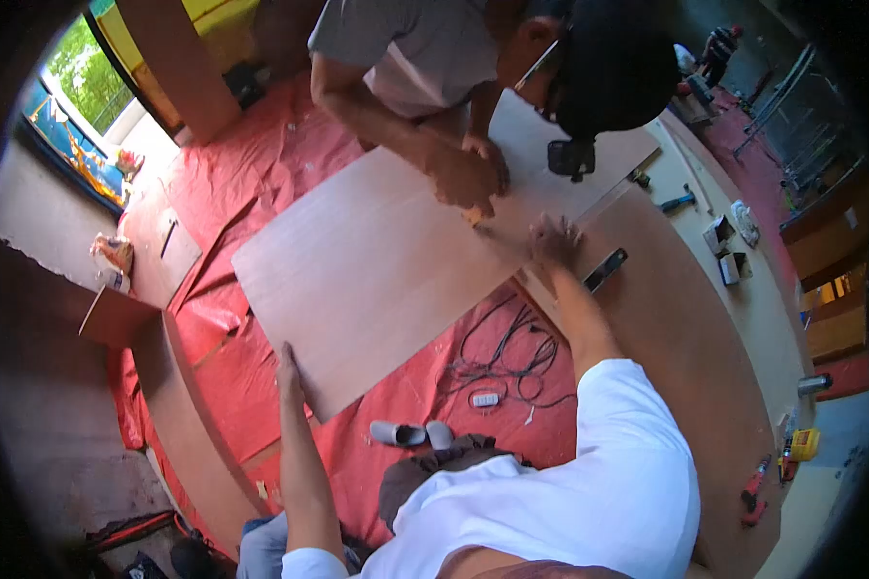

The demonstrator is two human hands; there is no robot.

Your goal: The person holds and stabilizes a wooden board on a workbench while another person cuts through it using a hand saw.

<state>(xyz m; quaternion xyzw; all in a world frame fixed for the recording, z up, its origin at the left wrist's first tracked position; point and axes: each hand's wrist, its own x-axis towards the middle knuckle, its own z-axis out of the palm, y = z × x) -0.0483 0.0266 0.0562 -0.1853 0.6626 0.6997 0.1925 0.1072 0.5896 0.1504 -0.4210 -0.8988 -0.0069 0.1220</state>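
Note:
A pale wooden board (357, 270) lies at a slant across the middle of the view. My left hand (288, 372) grips its lower left edge, with the fingers closed round it. Flat near the board's right end rests my right hand (555, 241), fingers spread. Across from me a co-worker (425, 58) in a dark cap leans over the board. The co-worker's hands (468, 179) are together on a small tool (475, 218), too blurred to name, just left of my right hand. A black level-like tool (605, 270) lies right of my right hand.
Red sheeting (357, 439) covers the floor, with black cables (521, 362), a white power strip (485, 399) and grey slippers (398, 433). On the right are a curved wooden panel (686, 357), a blue-handled hammer (678, 201), small boxes (732, 267) and a red tool (755, 492).

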